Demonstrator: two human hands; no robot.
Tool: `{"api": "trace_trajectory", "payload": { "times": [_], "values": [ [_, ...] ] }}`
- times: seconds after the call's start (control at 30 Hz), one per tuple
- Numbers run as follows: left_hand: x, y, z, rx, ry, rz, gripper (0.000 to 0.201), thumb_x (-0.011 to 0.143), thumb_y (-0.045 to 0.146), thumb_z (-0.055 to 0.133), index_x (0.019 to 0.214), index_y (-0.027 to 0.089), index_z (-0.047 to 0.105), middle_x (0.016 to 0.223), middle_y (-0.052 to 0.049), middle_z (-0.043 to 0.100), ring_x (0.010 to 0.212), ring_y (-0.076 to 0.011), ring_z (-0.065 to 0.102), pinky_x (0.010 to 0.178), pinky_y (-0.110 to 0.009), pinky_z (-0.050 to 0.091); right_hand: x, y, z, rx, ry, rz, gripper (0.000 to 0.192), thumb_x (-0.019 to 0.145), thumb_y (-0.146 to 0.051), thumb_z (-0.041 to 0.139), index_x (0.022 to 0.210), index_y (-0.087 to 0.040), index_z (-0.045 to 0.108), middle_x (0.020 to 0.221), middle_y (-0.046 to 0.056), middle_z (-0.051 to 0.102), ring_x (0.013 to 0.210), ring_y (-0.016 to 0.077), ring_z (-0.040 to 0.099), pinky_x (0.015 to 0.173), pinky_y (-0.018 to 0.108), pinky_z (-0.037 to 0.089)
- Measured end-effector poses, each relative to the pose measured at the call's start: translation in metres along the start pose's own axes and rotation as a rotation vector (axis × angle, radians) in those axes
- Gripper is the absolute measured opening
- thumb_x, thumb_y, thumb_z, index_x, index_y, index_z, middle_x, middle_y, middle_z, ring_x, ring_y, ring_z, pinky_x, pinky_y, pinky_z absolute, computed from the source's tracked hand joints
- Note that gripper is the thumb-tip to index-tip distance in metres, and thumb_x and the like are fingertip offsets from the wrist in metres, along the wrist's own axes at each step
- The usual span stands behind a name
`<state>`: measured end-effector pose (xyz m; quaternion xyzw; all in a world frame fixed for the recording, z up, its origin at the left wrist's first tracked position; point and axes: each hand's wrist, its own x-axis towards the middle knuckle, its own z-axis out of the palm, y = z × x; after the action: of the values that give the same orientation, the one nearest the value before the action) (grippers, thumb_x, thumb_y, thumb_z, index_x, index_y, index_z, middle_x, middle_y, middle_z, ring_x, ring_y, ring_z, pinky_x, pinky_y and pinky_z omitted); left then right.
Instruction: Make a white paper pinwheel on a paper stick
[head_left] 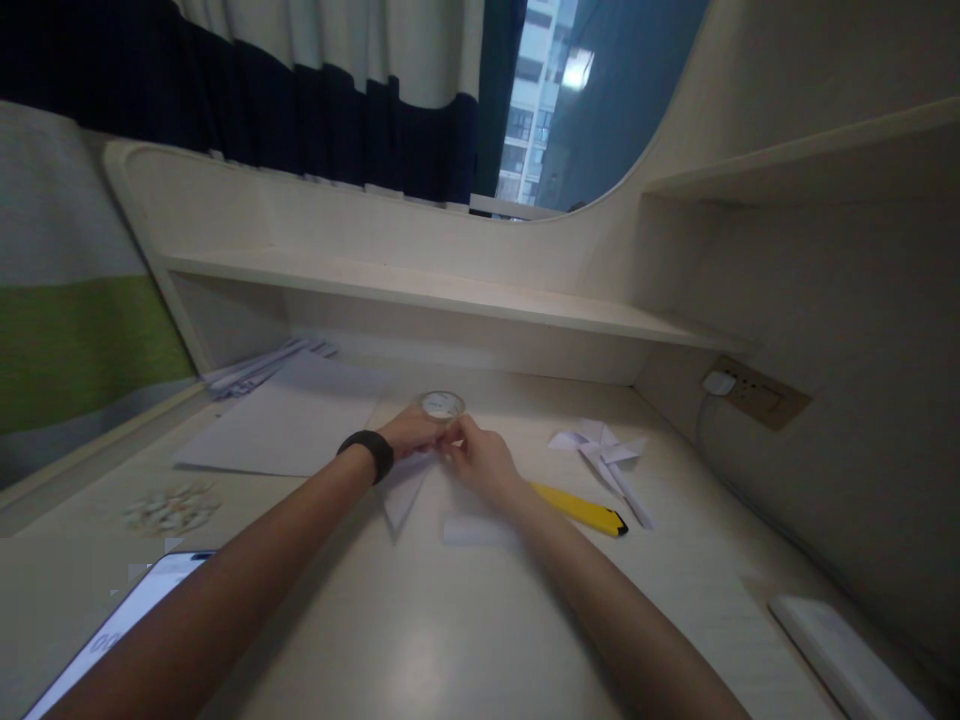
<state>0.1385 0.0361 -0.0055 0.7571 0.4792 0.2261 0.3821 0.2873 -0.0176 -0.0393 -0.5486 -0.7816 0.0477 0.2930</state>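
My left hand, with a dark band at its wrist, is closed over a folded white paper whose pointed corner hangs toward me. Beside it, my right hand is pinched, its fingertips meeting the left fingers. What lies between the right fingertips is hidden. Just behind both hands a roll of clear tape lies flat. Under my right wrist rests a rolled white paper tube. A yellow utility knife lies to the right of that wrist.
A white paper pinwheel lies on the right. Paper sheets are stacked at the back left, near a pile of small pale pieces. A phone sits front left. A shelf overhangs the desk's back; a charger is plugged in.
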Motion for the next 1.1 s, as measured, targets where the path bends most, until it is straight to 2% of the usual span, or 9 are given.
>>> {"api": "trace_trajectory", "payload": {
  "times": [0.1, 0.23, 0.3, 0.37, 0.5, 0.63, 0.87, 1.0, 1.1],
  "values": [
    [0.0, -0.006, -0.005, 0.066, 0.001, 0.013, 0.024, 0.061, 0.037, 0.062, 0.049, 0.017, 0.053, 0.046, 0.002, 0.049, 0.045, -0.0107, 0.042, 0.045, -0.023, 0.032, -0.014, 0.014, -0.03, 0.021, 0.039, 0.031, 0.016, 0.088, -0.022, 0.05, 0.103, -0.023, 0.052, 0.092, 0.004, 0.069, 0.081, 0.0177, 0.063, 0.068, 0.025, 0.04],
    [0.001, -0.015, -0.008, 0.183, 0.032, 0.018, 0.016, 0.061, 0.028, 0.061, 0.05, 0.017, 0.058, 0.047, 0.001, 0.052, 0.047, -0.0125, 0.048, 0.048, -0.023, 0.034, -0.05, 0.046, -0.077, -0.292, -0.051, 0.177, 0.026, 0.082, -0.026, 0.057, 0.106, -0.017, 0.059, 0.1, 0.012, 0.068, 0.093, 0.0244, 0.061, 0.076, 0.031, 0.04],
    [0.001, -0.018, -0.007, 0.246, 0.051, 0.021, 0.014, 0.063, 0.025, 0.06, 0.052, 0.016, 0.06, 0.049, 0.0, 0.055, 0.05, -0.0136, 0.051, 0.051, -0.024, 0.036, -0.07, 0.061, -0.093, -0.436, -0.114, 0.244, 0.034, 0.079, -0.031, 0.061, 0.107, -0.012, 0.061, 0.104, 0.018, 0.066, 0.1, 0.0293, 0.059, 0.081, 0.033, 0.04],
    [0.0, -0.019, -0.006, 0.314, 0.074, 0.026, 0.014, 0.066, 0.024, 0.058, 0.056, 0.016, 0.064, 0.053, -0.002, 0.06, 0.054, -0.0149, 0.056, 0.053, -0.024, 0.037, -0.088, 0.071, -0.103, -0.485, -0.172, 0.308, 0.04, 0.078, -0.04, 0.062, 0.108, -0.012, 0.062, 0.106, 0.019, 0.065, 0.101, 0.0308, 0.058, 0.081, 0.034, 0.04],
    [-0.004, -0.016, -0.002, 0.464, 0.141, 0.041, 0.018, 0.072, 0.021, 0.053, 0.064, 0.014, 0.068, 0.067, -0.009, 0.068, 0.066, -0.0188, 0.063, 0.061, -0.025, 0.04, -0.107, 0.073, -0.109, -0.361, -0.299, 0.325, 0.039, 0.083, -0.046, 0.055, 0.106, -0.015, 0.063, 0.104, 0.013, 0.065, 0.092, 0.0249, 0.061, 0.073, 0.03, 0.041],
    [-0.011, -0.012, 0.002, 0.589, 0.202, 0.069, 0.025, 0.079, 0.023, 0.048, 0.073, 0.014, 0.071, 0.081, -0.014, 0.072, 0.079, -0.0239, 0.066, 0.071, -0.029, 0.043, -0.107, 0.066, -0.107, -0.244, -0.317, 0.246, 0.035, 0.082, -0.048, 0.057, 0.098, -0.017, 0.064, 0.095, 0.009, 0.065, 0.083, 0.021, 0.059, 0.066, 0.026, 0.038],
    [-0.017, -0.01, 0.007, 0.698, 0.266, 0.103, 0.031, 0.083, 0.023, 0.043, 0.078, 0.015, 0.072, 0.086, -0.013, 0.072, 0.084, -0.0236, 0.066, 0.076, -0.029, 0.045, -0.108, 0.072, -0.113, -0.099, -0.42, 0.174, 0.02, 0.074, -0.029, 0.065, 0.088, -0.015, 0.064, 0.089, 0.006, 0.063, 0.077, 0.0181, 0.056, 0.066, 0.025, 0.037],
    [-0.016, -0.013, 0.013, 0.721, 0.31, 0.118, 0.03, 0.084, 0.021, 0.042, 0.079, 0.014, 0.071, 0.086, -0.014, 0.071, 0.084, -0.0233, 0.066, 0.076, -0.029, 0.045, -0.106, 0.07, -0.112, -0.166, -0.442, 0.178, 0.012, 0.077, -0.024, 0.061, 0.087, -0.016, 0.06, 0.086, 0.006, 0.064, 0.075, 0.0174, 0.056, 0.063, 0.024, 0.035],
    [-0.015, -0.015, 0.018, 0.732, 0.341, 0.105, 0.032, 0.085, 0.021, 0.041, 0.079, 0.013, 0.071, 0.084, -0.014, 0.071, 0.083, -0.0239, 0.066, 0.074, -0.03, 0.046, -0.087, 0.056, -0.11, -0.313, -0.373, 0.172, 0.013, 0.087, -0.024, 0.051, 0.096, -0.016, 0.055, 0.083, 0.007, 0.066, 0.071, 0.0173, 0.058, 0.058, 0.024, 0.031]
  ]
}}
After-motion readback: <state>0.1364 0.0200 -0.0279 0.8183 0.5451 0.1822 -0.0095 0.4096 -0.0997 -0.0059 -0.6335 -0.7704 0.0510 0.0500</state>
